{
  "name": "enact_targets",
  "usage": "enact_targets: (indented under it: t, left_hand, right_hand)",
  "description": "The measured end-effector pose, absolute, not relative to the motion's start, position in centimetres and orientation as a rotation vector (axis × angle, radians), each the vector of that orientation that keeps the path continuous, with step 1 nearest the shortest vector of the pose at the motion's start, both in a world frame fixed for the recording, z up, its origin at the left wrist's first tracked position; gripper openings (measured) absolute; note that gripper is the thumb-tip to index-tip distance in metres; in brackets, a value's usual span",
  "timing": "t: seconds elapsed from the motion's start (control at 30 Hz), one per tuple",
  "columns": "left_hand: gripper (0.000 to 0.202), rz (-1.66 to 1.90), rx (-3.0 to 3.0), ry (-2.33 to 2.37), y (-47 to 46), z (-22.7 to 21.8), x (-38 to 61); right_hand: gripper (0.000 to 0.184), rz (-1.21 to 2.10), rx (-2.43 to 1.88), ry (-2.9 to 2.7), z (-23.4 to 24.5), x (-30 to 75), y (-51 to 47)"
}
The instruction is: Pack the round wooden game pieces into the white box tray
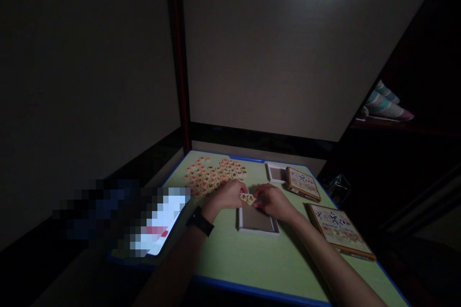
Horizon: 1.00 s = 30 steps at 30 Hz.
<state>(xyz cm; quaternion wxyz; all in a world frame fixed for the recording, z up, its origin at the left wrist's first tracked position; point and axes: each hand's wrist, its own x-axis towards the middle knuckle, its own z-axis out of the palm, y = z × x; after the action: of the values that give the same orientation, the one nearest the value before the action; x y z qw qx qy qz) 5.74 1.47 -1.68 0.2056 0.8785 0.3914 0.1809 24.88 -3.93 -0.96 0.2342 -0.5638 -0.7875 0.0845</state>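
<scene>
Two round wooden Chinese chess pieces (250, 199) with dark characters lie side by side at the far end of a shallow white-rimmed box tray (258, 231). My left hand (228, 194), with a black watch on its wrist, is at the tray's far left corner, its fingers curled against the left piece. From the other side, my right hand (275, 201) reaches over the tray with its fingers pinched at the right piece. My fingers partly hide the pieces' edges. The tray's brown bottom shows bare nearer to me. Left of it spreads a pile of loose chess pieces (205, 176), marked red and black.
At the back right stands a second white-rimmed tray (277, 174), with a printed box lid (303, 183) leaning over its edge. A larger printed box lid (339, 229) lies near the right edge. A bright-screened device (162, 218), partly pixelated, rests on the left of the green table (230, 264).
</scene>
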Motion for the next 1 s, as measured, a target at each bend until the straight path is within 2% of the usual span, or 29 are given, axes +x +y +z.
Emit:
enact_targets:
  t: [0.63,1.0]
  left_hand:
    - [0.021,0.507,2.432,1.115,1.4,-1.5,5.9]
    - [0.025,0.473,2.433,1.137,0.9,-0.6,5.7]
  right_hand:
    - [0.017,0.286,-1.534,-2.153,-1.4,25.2,-3.7]
    - [0.022,0.46,-1.488,-2.142,-0.5,26.0,-3.8]
